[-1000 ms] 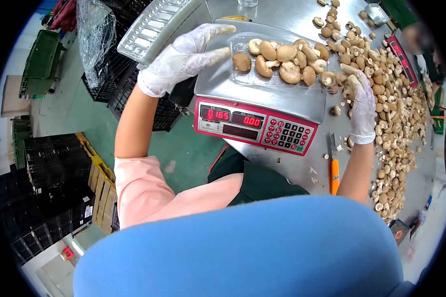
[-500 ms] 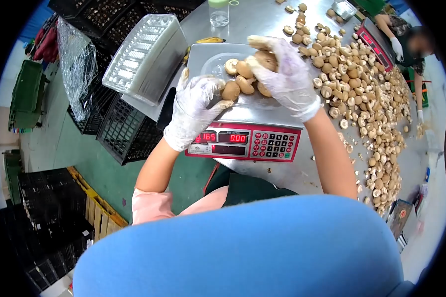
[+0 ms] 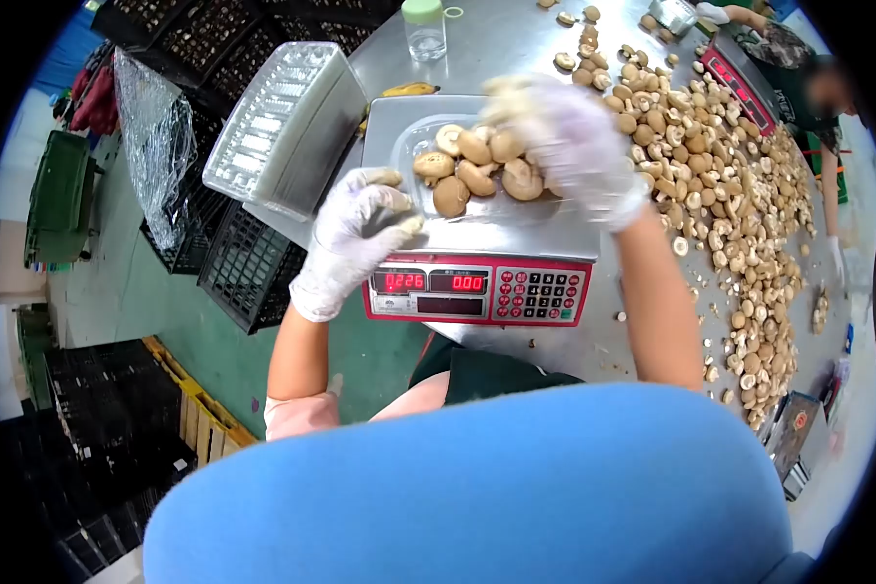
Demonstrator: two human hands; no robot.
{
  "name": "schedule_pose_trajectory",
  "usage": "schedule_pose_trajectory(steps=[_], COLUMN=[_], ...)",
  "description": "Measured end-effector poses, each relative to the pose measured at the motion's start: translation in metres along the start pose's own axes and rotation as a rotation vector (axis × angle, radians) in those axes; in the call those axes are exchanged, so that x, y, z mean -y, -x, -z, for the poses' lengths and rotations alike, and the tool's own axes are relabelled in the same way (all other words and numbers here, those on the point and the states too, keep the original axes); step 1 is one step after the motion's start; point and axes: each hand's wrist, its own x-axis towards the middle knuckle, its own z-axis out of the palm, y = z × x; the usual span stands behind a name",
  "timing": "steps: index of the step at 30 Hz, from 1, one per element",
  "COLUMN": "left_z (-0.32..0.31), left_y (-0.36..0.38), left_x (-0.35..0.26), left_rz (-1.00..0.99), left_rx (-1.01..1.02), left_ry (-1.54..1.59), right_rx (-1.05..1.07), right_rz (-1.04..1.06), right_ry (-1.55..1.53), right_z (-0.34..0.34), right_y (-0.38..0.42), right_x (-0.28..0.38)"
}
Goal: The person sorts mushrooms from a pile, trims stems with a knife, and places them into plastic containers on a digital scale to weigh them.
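Note:
Several brown mushrooms (image 3: 477,177) lie in a clear plastic tray (image 3: 404,146) on the plate of a red-framed weighing scale (image 3: 545,292). The scale's lit display (image 3: 399,281) seems to read 0.226. Just left of the tray is my left hand (image 3: 346,238), in a thin white glove, its fingers bent but apart around nothing. My right hand (image 3: 579,151), gloved too, hovers over the tray's right side. Motion smears its fingers, so I cannot make out whether anything is in them.
A large heap of mushrooms (image 3: 730,224) covers the metal table at right. At left stands a stack of clear trays (image 3: 277,127), with black crates (image 3: 248,253) below it. A lidded bottle (image 3: 424,34) stands behind the scale. A co-worker (image 3: 813,97) is beside another scale (image 3: 740,88).
My left hand has drawn back left and down, away from the mushrooms. My right hand has shifted slightly right, uncovering more mushrooms. The display went from about 0.165 to 0.226.

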Motion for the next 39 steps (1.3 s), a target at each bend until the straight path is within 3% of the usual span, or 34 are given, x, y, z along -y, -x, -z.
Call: schedule_pose_trajectory(steps=[1, 3, 4, 5, 6, 7, 10, 11, 13, 15, 17, 18, 19, 22, 25, 27, 29, 35, 37, 38, 39], left_z=[0.006, 0.016, 0.023, 0.025, 0.026, 0.026, 0.023, 0.020, 0.016, 0.013, 0.009, 0.004, -0.002, -0.015, -0.024, -0.031, -0.035, -0.034, -0.033, -0.036, -0.033], left_y=[-0.001, -0.002, -0.006, -0.006, -0.009, -0.013, -0.028, -0.031, -0.037, -0.043, -0.049, -0.050, -0.049, -0.043, -0.024, -0.013, -0.006, -0.007, -0.012, -0.014, -0.018], left_x=[0.000, 0.012, 0.012, 0.025, 0.026, 0.022, 0.007, 0.007, 0.009, 0.011, 0.015, 0.017, 0.007, 0.004, -0.015, -0.020, -0.024, -0.035, -0.031, -0.031, -0.029], left_rz=[0.023, 0.072, 0.072, 0.094, 0.212, 0.328, 0.423, 0.428, 0.469, 0.476, 0.552, 0.575, 0.575, 0.487, 0.454, 0.437, 0.462, 0.519, 0.443, 0.438, 0.185], left_rx=[-0.012, -0.047, -0.037, -0.022, 0.003, 0.024, 0.141, 0.137, 0.192, 0.209, 0.334, 0.343, 0.288, 0.170, 0.082, 0.072, 0.069, 0.127, 0.172, 0.160, 0.171], left_ry=[-0.021, 0.037, 0.022, 0.051, 0.156, 0.262, 0.312, 0.304, 0.293, 0.298, 0.364, 0.426, 0.383, 0.451, 0.495, 0.493, 0.628, 0.657, 0.419, 0.456, -0.053], right_rx=[-0.095, -0.165, -0.149, -0.016, 0.131, -0.104, -0.061, -0.058, -0.032, 0.041, 0.180, 0.260, 0.141, 0.070, -0.088, -0.059, -0.174, -0.244, -0.247, -0.244, -0.244], right_rz=[-0.122, -0.229, -0.200, 0.103, 0.064, -0.602, -0.798, -0.794, -0.446, -0.367, -0.660, -0.437, -0.686, -0.830, -0.765, -0.723, -0.829, -0.919, -0.941, -0.955, -0.967], right_ry=[-0.138, -0.012, 0.255, 0.820, 0.969, 0.373, 0.152, 0.143, 0.371, 0.504, 0.387, 0.552, 0.332, 0.083, -0.043, 0.108, -0.066, -0.204, -0.219, -0.239, -0.259], right_z=[0.019, 0.063, 0.081, 0.103, 0.117, 0.099, 0.086, 0.083, 0.076, 0.072, 0.065, 0.067, 0.063, 0.067, 0.070, 0.074, 0.072, 0.074, 0.072, 0.069, 0.065], right_y=[0.007, 0.028, 0.041, 0.062, 0.077, 0.076, 0.093, 0.096, 0.099, 0.092, 0.080, 0.086, 0.077, 0.079, 0.105, 0.119, 0.130, 0.152, 0.150, 0.148, 0.144], right_x=[0.007, -0.011, -0.020, -0.051, -0.069, -0.053, -0.062, -0.070, -0.094, -0.105, -0.109, -0.117, -0.098, -0.078, -0.070, -0.072, -0.054, -0.039, -0.036, -0.033, -0.030])
